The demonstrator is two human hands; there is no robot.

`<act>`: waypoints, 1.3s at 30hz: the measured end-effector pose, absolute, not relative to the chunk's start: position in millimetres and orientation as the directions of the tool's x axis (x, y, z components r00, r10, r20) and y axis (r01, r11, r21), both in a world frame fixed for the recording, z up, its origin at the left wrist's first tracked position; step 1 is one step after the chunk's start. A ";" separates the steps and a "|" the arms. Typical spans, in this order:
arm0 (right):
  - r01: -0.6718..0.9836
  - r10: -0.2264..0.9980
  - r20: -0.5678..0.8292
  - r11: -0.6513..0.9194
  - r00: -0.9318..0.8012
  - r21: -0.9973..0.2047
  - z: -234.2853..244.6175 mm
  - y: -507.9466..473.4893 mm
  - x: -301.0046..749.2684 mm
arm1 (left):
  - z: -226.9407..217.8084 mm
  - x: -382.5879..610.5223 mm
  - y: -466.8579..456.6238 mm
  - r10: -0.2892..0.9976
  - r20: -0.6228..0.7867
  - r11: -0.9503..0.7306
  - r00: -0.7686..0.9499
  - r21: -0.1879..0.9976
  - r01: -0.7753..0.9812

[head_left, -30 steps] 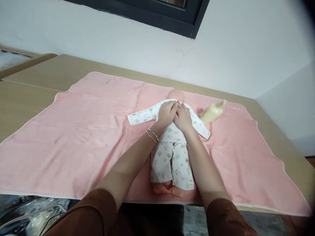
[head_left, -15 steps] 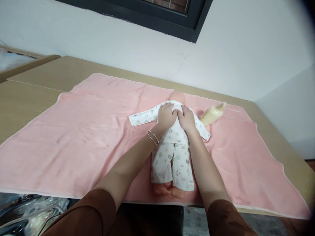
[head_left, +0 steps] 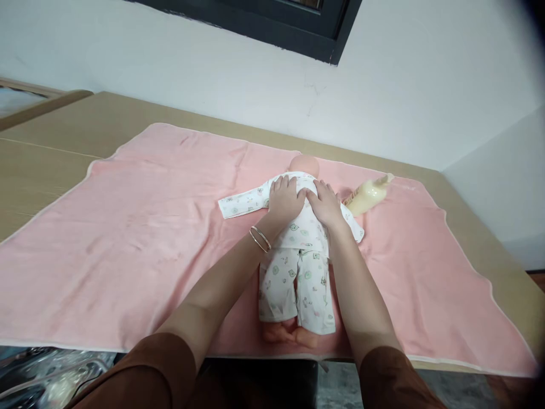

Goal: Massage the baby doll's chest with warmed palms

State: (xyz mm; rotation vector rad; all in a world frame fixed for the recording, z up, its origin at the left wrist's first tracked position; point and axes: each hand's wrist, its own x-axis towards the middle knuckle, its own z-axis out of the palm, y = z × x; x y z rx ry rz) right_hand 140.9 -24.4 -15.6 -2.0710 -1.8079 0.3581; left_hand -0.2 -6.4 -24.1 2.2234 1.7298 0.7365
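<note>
A baby doll (head_left: 303, 233) in white printed top and trousers lies with its head toward the wall and its feet toward me. Its face is not visible. Flat on the left side of its upper body rests my left hand (head_left: 285, 199), fingers outstretched, a thin bangle on the wrist. My right hand (head_left: 325, 203) lies open on the other side, the two thumbs close together at the middle. Both palms touch the cloth of the top. Beside the doll's right-hand sleeve, a cream pump bottle (head_left: 368, 196) lies on its side.
A pink blanket (head_left: 140, 244) with a white edge covers much of the wooden table (head_left: 55, 142). Behind stands a white wall (head_left: 238, 74) with a dark window frame (head_left: 298, 28). Plastic-wrapped items (head_left: 55, 378) sit below the table edge at lower left.
Both hands stay on the doll's upper body; the fingers of both look slightly more spread. The camera view has shifted a little.
</note>
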 end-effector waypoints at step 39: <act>0.906 0.987 0.088 -0.085 0.133 -0.414 -12.5 -26.9 136.2 | -2.1 -8.5 -15.3 0.930 0.208 -0.363 0.302 0.405 0.839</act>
